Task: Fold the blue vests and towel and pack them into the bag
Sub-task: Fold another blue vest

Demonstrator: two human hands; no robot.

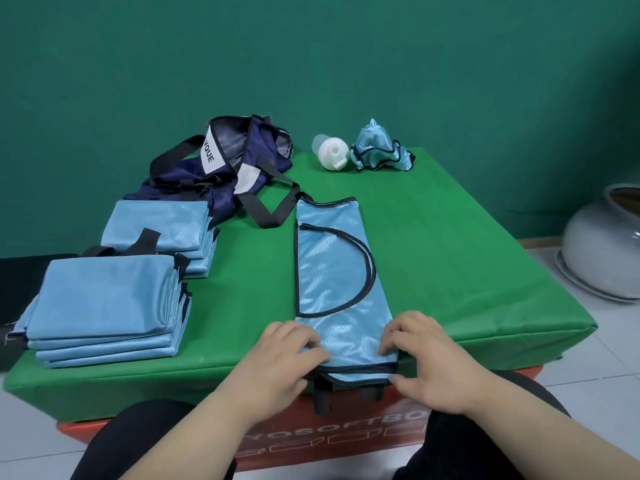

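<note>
A light blue vest (337,271) with black trim lies folded lengthwise into a long strip on the green table (450,254). My left hand (280,362) and my right hand (429,362) grip its near end at the table's front edge, fingers on top, thumbs under the hem. Two stacks of folded blue vests sit at the left: the nearer stack (104,310) and the farther stack (162,233). The navy bag (239,161) lies open at the back left. A crumpled blue vest (379,148) sits at the back.
A white bottle (332,154) lies on its side next to the crumpled vest. The bag's black straps (273,206) trail toward the strip. A pale ceramic jar (606,244) stands on the floor at the right. A red box supports the table below.
</note>
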